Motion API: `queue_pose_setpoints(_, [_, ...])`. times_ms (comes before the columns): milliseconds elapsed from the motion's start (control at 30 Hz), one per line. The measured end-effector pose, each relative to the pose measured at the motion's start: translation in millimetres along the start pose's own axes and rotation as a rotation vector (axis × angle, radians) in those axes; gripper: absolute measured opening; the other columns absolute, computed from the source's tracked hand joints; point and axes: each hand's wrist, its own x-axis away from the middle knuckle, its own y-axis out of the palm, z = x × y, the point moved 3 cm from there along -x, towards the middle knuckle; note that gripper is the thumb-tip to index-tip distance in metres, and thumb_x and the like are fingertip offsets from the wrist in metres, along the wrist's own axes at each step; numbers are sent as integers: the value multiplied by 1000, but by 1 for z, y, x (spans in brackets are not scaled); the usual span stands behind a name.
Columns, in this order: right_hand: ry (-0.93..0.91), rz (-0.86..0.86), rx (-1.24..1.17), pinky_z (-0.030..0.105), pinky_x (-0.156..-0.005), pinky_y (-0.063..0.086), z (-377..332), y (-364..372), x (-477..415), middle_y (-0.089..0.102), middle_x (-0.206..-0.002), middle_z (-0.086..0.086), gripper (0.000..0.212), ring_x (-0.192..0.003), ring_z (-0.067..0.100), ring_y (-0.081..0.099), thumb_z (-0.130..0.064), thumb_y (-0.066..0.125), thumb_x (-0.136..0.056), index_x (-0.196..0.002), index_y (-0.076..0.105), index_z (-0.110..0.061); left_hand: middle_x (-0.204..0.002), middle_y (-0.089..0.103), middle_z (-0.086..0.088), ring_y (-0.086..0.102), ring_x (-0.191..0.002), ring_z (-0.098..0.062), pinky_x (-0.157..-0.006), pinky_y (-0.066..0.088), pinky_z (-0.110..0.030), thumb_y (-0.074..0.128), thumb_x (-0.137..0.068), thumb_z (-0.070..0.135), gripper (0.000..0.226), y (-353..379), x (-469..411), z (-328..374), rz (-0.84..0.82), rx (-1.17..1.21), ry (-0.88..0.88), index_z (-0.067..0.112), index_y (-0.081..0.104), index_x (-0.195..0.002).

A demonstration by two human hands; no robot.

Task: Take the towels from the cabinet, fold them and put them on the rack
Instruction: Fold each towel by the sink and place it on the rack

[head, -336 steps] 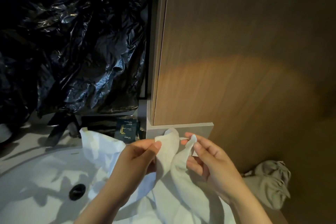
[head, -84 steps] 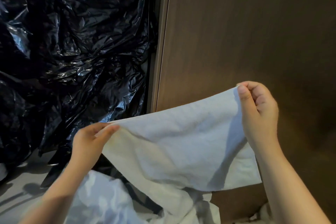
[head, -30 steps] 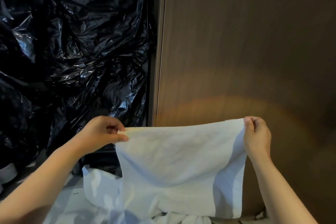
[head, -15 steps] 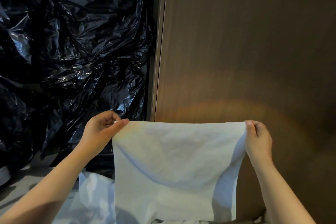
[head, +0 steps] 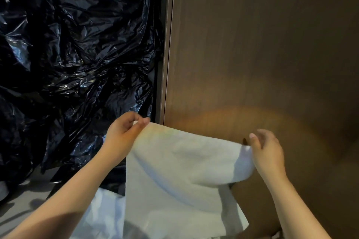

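The person holds a white towel (head: 174, 176) up in the air in front of a brown wooden panel (head: 262, 44), spread between both hands with its top edge sloping down from left to right. The left hand (head: 124, 136) pinches the towel's upper left corner between the thumb and the curled fingertips, with the other fingers folded in towards the palm. The right hand (head: 268, 155) sits lower and is blurred; it has the upper right corner caught under the thumb against the palm side, with the fingers loosely bent behind the cloth, and the finer detail of that hold cannot be made out. From the top edge the towel hangs down in soft folds, and its right side curls round under the right hand. To the left of the panel, crumpled black plastic sheeting (head: 77, 60) fills the view. Below the left forearm, more white cloth (head: 104, 213) lies bunched on the grey desk (head: 23, 198), partly hidden behind the hanging towel
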Motion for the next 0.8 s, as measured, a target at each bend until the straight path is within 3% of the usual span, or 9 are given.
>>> queue_pose_setpoints(67, [-170,-65,-27,30,-99,45,-27,2,18,55,-133,-6,39,-123,12,52,-35,54,-98,-134,55,-21,-73,61,-8,51,-61,-6,-59,39,-21,69,-85,40,23,14,-1,20,-54,-35,91,23,62,-72])
queue_pose_setpoints(167, [-328,-290,-189,9,-91,41,-68,16,44,60,-124,-24,25,-116,-9,53,-36,58,-95,-120,61,-39,-68,59,-3,48,-58,-1,-54,37,-12,75,-79,40,21,38,-1,42,-140,-16,148,24,64,-71])
queue_pose_setpoints(300, [-372,-535,-417,14,-91,48,-99,32,67,66,-115,-28,26,-111,-5,60,-29,60,-96,-120,64,-38,-65,60,-1,50,-58,-3,-54,40,-13,73,-78,42,21,53,3,61,-248,72,162,22,67,-72])
queue_pose_setpoints(400, [-413,-543,-499,13,-75,47,-106,33,71,70,-96,-16,15,-90,0,63,-22,58,-98,-103,71,-26,-73,64,-13,54,-62,-11,-58,44,-25,72,-72,48,28,55,6,71,-287,94,155,20,69,-75])
queue_pose_setpoints(500, [-376,-494,-516,14,-63,42,-103,31,71,63,-76,-14,17,-72,1,55,-29,55,-96,-83,65,-28,-79,71,-14,65,-68,-16,-64,52,-28,77,-71,38,24,51,15,67,-369,252,9,19,71,-85])
queue_pose_setpoints(600, [-331,-446,-514,16,-63,42,-96,26,67,61,-75,-13,20,-70,3,54,-33,50,-96,-81,62,-29,-80,73,-12,67,-72,-20,-74,55,-33,74,-80,17,8,42,24,55,-361,347,-104,14,74,-87])
queue_pose_setpoints(667, [-342,-498,-474,16,-66,43,-97,26,69,62,-78,-13,21,-74,5,56,-33,49,-99,-83,62,-30,-70,69,-9,63,-62,-15,-68,55,-29,68,-85,8,8,38,28,53,-290,358,-93,12,75,-84])
queue_pose_setpoints(733, [-358,-507,-439,14,-66,43,-100,29,72,62,-78,-14,21,-75,2,56,-32,49,-100,-84,62,-30,-69,69,-5,62,-60,-9,-61,55,-19,66,-87,13,8,38,32,59,-287,347,-39,9,73,-87])
queue_pose_setpoints(800, [-348,-450,-450,16,-64,41,-104,28,71,60,-75,-10,22,-71,3,54,-28,50,-102,-83,62,-27,-70,68,-1,61,-62,-6,-62,51,-16,65,-83,34,27,39,37,63,-304,333,-9,9,70,-92])
